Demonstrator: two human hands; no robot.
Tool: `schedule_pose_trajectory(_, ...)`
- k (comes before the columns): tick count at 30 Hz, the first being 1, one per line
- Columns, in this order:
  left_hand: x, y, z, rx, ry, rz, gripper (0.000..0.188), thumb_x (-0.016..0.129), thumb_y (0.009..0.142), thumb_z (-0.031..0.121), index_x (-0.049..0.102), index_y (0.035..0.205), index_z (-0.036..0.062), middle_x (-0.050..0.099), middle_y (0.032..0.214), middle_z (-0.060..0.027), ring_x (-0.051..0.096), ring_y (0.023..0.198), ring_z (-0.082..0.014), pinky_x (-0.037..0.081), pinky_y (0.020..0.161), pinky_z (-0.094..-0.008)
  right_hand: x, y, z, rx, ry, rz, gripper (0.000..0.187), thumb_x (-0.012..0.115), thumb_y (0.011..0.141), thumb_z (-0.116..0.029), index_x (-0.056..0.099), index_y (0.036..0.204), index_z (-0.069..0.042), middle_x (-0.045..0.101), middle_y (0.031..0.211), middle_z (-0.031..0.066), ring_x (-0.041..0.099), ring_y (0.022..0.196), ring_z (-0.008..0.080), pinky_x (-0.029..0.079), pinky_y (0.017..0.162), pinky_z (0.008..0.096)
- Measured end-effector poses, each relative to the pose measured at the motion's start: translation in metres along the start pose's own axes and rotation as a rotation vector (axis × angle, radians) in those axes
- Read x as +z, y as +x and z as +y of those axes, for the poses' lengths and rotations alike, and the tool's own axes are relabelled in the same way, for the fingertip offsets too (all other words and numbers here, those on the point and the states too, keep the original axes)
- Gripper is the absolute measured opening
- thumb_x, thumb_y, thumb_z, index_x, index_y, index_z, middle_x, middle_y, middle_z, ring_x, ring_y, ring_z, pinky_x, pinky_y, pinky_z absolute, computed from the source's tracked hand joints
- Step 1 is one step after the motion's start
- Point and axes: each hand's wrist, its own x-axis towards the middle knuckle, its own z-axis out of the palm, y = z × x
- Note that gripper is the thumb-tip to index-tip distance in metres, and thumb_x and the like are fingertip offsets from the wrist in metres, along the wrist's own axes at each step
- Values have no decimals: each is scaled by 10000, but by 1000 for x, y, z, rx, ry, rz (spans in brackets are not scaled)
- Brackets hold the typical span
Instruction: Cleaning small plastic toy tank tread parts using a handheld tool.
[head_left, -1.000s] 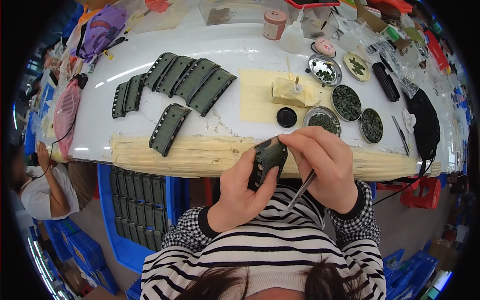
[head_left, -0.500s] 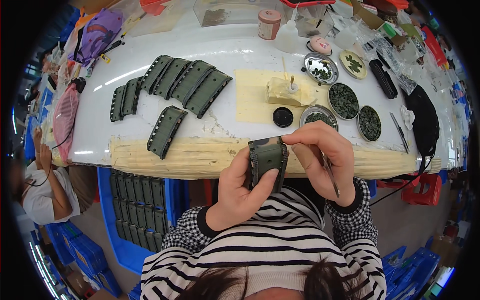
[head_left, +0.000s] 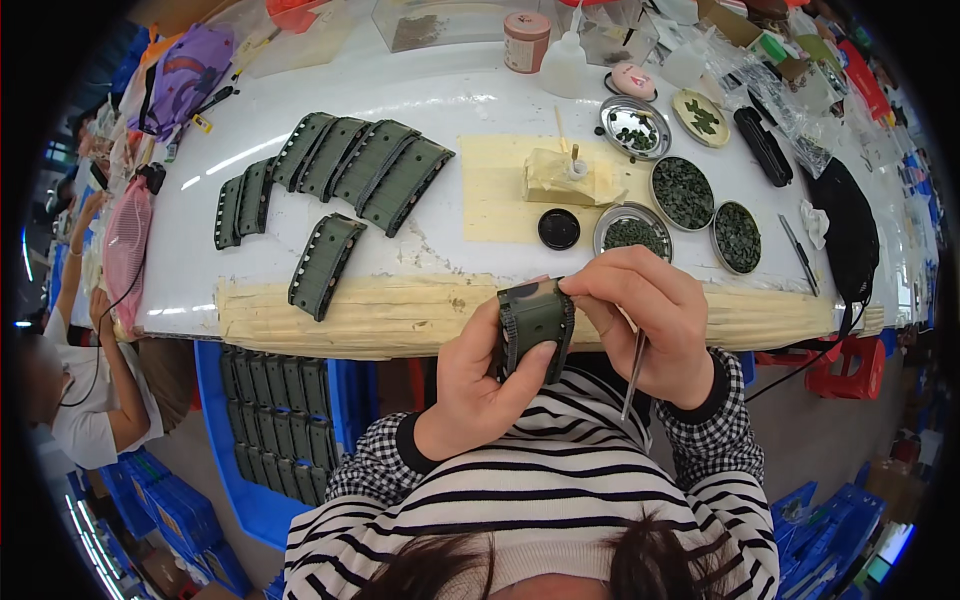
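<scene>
In front of my chest, my left hand (head_left: pixel 472 395) grips a dark green curved panel (head_left: pixel 538 322) with notched side edges, its thumb lying across the lower face. My right hand (head_left: pixel 655 315) pinches at the panel's upper right corner; what is between the fingertips is too small to make out. Slim metal tweezers (head_left: pixel 633 375) stay tucked in that same hand, hanging downward. Similar green panels (head_left: pixel 400 180) lie in an overlapping row on the white table (head_left: pixel 440 90), and a separate panel (head_left: pixel 325 265) sits nearer me.
Round dishes of small green pieces (head_left: pixel 683 193) stand at the right, near a taped block (head_left: pixel 570 180) and a black cap (head_left: pixel 559 229). A squeeze bottle (head_left: pixel 564 65) is behind. Below the taped table edge (head_left: pixel 350 318), a blue bin (head_left: pixel 222 440) holds several panels. A co-worker (head_left: pixel 100 420) sits left.
My right fingers have closed in on the panel's corner. The tweezers have swung, their free end now pointing down and left. The co-worker's arm at the left is raised higher.
</scene>
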Motion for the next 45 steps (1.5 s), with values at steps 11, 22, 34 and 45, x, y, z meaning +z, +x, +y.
schedule_pose_trajectory(11,-8,11,9,-139,-338,29,394,470,960,12,347,1332,-30,565,1245,-210,640,981,-213,541,856,-330,-58,-18,25,344,-275,232,144,658,819,60,645,952,3,585,787,52,422,552,79,332,516,212)
schedule_pose_trajectory(22,-10,13,6,-186,-367,45,375,472,965,31,367,1324,-9,578,1228,-203,653,956,-204,551,845,-327,-102,-52,77,592,-670,91,111,638,780,21,601,885,13,594,784,120,586,725,249,452,659,327)
schedule_pose_trajectory(34,-11,13,5,-192,-379,56,368,470,966,34,367,1316,-9,579,1226,-207,656,951,-208,559,832,-331,-111,-50,80,548,-600,24,185,611,730,58,567,902,6,582,817,130,569,717,283,458,661,357)
schedule_pose_trajectory(45,-12,12,2,-180,-402,51,367,465,966,33,362,1316,-7,578,1224,-209,655,954,-212,560,835,-335,-115,-50,79,614,-589,-56,195,600,721,66,562,906,20,593,817,143,572,744,303,456,688,371)
